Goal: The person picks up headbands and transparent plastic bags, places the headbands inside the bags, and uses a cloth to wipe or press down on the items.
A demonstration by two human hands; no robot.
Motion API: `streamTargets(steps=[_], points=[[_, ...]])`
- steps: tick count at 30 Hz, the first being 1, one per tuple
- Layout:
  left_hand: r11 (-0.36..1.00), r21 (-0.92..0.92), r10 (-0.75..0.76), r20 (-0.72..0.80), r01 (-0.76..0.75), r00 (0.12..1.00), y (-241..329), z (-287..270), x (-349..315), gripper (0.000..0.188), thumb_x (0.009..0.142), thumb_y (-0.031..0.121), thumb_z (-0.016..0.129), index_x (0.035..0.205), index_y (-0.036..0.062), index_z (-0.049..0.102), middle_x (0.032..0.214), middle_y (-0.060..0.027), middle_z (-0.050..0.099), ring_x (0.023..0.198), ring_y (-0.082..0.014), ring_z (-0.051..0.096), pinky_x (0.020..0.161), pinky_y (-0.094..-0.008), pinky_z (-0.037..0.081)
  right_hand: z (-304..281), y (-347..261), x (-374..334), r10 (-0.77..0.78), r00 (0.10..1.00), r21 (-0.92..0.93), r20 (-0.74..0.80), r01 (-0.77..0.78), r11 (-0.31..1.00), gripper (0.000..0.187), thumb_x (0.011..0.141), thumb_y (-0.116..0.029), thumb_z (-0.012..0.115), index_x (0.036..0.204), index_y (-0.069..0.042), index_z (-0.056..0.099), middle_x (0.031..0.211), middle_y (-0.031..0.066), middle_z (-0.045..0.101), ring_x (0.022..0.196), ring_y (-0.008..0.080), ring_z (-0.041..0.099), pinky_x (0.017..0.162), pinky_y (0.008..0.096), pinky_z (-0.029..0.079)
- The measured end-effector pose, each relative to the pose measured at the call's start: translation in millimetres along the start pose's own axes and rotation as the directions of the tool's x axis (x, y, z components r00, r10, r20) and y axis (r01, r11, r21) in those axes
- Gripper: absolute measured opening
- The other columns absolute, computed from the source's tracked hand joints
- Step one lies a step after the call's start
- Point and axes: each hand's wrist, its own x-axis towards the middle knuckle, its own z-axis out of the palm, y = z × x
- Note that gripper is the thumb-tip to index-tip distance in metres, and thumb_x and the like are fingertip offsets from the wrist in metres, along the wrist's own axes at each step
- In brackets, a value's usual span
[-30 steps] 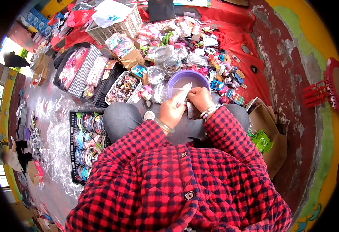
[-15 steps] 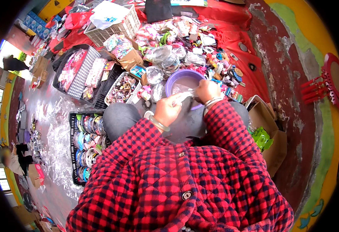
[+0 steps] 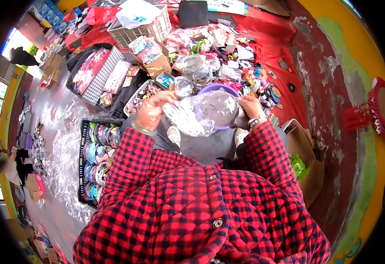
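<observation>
Both hands have moved apart since the earlier frames, where they sat close together over the bowl; a clear plastic bag is now stretched wide between them. Left hand: grip closed, fingers pinching the bag's left edge. Right hand: grip closed on the bag's right edge; a beaded bracelet sits on that wrist. Bag is thin, crinkled, shiny film, partly see-through, held above the lap, just in front of the knees in grey trousers.

Purple bowl: round, plastic, mostly covered by the bag; only its far rim shows. Contents cannot be made out through the film.

Black crate on the floor at the person's left: holds rows of round coloured rings or bangles, packed on edge. Pale slatted basket farther off: holds a white bag with crumpled wrapping. Small tray near the left hand: filled with small mixed-colour trinkets. Flat black trays beyond it carry pink and white packets.

Red cloth on the floor: strewn with many small packaged items, close together. Sheets of clear plastic film lie wrinkled on the grey floor at left. Sleeves are quilted red-and-black check.
</observation>
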Motion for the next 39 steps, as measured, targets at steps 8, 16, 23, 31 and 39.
streamTargets(steps=[8, 16, 23, 31, 39], points=[[0.916, -0.397, -0.039, -0.222, -0.054, 0.974, 17, -40, -12, 0.006, 0.078, -0.003, 0.052, 0.076, 0.0010, 0.056, 0.106, -0.0129, 0.053, 0.101, -0.0254, 0.052, 0.087, -0.0411, 0.049, -12, -35, -19, 0.091, 0.914, 0.771, 0.396, -0.385, 0.508, 0.016, 0.083, 0.000, 0.048, 0.098, 0.002, 0.055, 0.084, 0.0065, 0.061, 0.074, 0.0155, 0.061, 0.070, 0.0272, 0.051], [0.612, -0.756, -0.069, -0.347, -0.235, 0.935, 12, -63, -13, 0.010, 0.081, -0.002, 0.048, 0.073, -0.0004, 0.053, 0.103, -0.0159, 0.055, 0.108, -0.0280, 0.048, 0.097, -0.0509, 0.038, -13, -78, -37, -0.053, 0.883, 0.768, 0.466, -0.373, 0.520, 0.025, 0.084, 0.001, 0.050, 0.109, 0.001, 0.053, 0.099, 0.0115, 0.062, 0.087, 0.0211, 0.063, 0.077, 0.0316, 0.052], [0.617, -0.715, 0.016, -0.407, -0.329, 0.913, 30, -90, -22, 0.008, 0.081, 0.003, 0.049, 0.077, 0.0026, 0.057, 0.093, -0.0103, 0.059, 0.099, -0.0223, 0.052, 0.102, -0.0511, 0.028, -21, -78, -40, 0.032, 0.964, 0.837, 0.264, -0.246, 0.489, 0.021, 0.078, -0.001, 0.048, 0.097, 0.004, 0.057, 0.088, 0.0157, 0.060, 0.077, 0.0258, 0.061, 0.068, 0.0377, 0.052], [0.906, -0.065, 0.298, -0.601, -0.417, 0.741, 39, -49, -6, 0.013, 0.079, 0.002, 0.046, 0.074, 0.0039, 0.058, 0.096, -0.0084, 0.057, 0.103, -0.0232, 0.048, 0.097, -0.0394, 0.033, 27, -91, -58, -0.077, 0.831, 0.623, 0.551, -0.348, 0.701, 0.034, 0.089, -0.029, 0.047, 0.107, -0.002, 0.055, 0.083, 0.0076, 0.061, 0.060, 0.0107, 0.052, 0.053, 0.0245, 0.046], [0.728, 0.374, 0.589, 0.085, -0.574, 0.803, 15, 40, 17, 0.033, 0.070, -0.009, 0.048, 0.097, 0.0035, 0.065, 0.116, -0.0105, 0.051, 0.115, -0.0252, 0.043, 0.100, -0.0364, 0.030, 63, -133, -83, 0.070, 0.752, 0.742, 0.655, -0.658, 0.125, 0.038, 0.086, -0.025, 0.055, 0.115, -0.003, 0.045, 0.097, 0.0131, 0.061, 0.071, 0.0210, 0.064, 0.061, 0.0396, 0.056]])
